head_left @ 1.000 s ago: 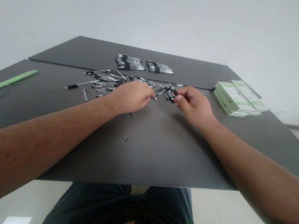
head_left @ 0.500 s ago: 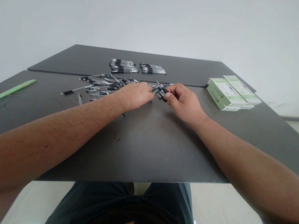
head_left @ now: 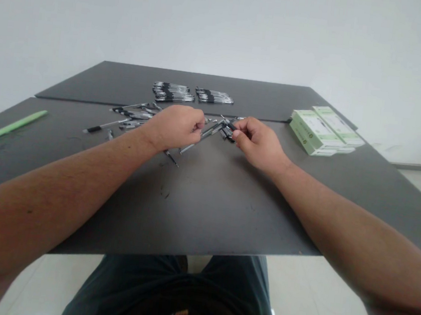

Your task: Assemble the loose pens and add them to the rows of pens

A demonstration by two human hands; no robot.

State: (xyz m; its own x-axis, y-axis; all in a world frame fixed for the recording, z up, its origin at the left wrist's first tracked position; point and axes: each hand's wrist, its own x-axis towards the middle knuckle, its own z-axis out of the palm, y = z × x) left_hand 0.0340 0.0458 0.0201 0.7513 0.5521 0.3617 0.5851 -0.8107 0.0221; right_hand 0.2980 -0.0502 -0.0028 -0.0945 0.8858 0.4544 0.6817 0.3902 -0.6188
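Note:
My right hand point(head_left: 259, 141) is closed in a pinch on a pen point(head_left: 230, 125) with a black grip, low over the table. Against and under that pen lie a few more clear pens point(head_left: 227, 133). My left hand point(head_left: 179, 126) is curled over the right part of a loose heap of pens point(head_left: 134, 114); its fingertips are hidden, and I cannot make out what they hold. Just right of it a clear pen point(head_left: 205, 136) slants between the two hands. Another pen tip point(head_left: 172, 158) sticks out below my left wrist.
Two neat rows of pens, a left row point(head_left: 172, 92) and a right row point(head_left: 214, 96), lie on the far dark tabletop point(head_left: 262, 95). Green-and-white boxes point(head_left: 316, 131) are stacked at the right. A light green stick-like object point(head_left: 10, 127) lies at the far left.
My left hand has moved left, away from my right hand, uncovering the slanted pen between them. My right hand keeps its pinch in nearly the same place.

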